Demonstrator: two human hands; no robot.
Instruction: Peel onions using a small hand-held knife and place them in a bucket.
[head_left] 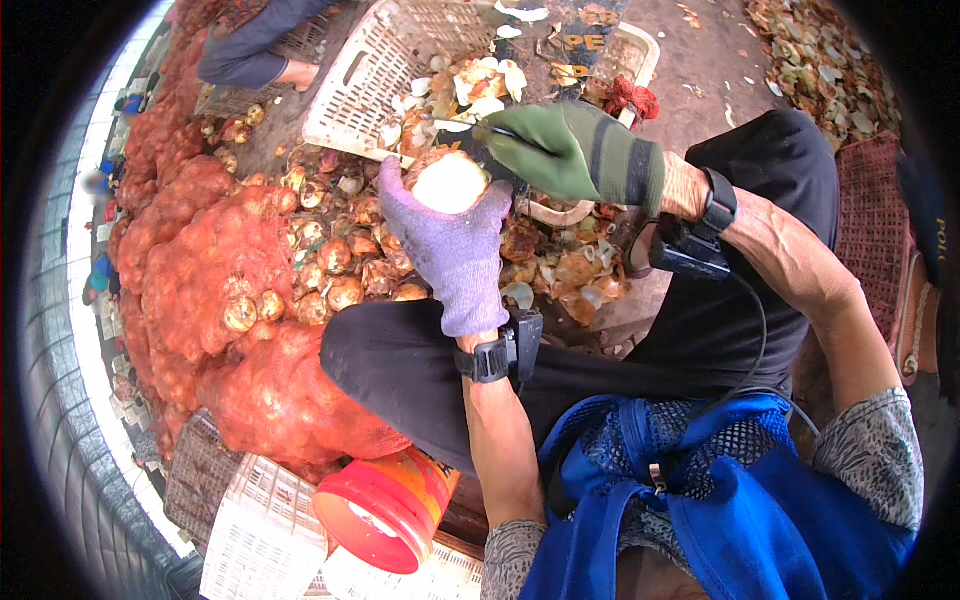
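My left hand (452, 245), in a purple glove, cups a pale peeled onion (450, 183) from below. My right hand (570, 150), in a green glove, grips a small knife (478, 138) whose blade rests against the top right of the onion. Both hands hover over a heap of brown onion skins and unpeeled onions (340, 265) on the ground in front of my knees.
Red mesh sacks of onions (215, 290) pile up at the left. A white plastic crate (380, 70) lies tipped at the top. An orange jar with a red lid (385, 505) lies at the bottom. Another person's arm (250, 60) shows at the upper left. More peels (820, 60) lie at the upper right.
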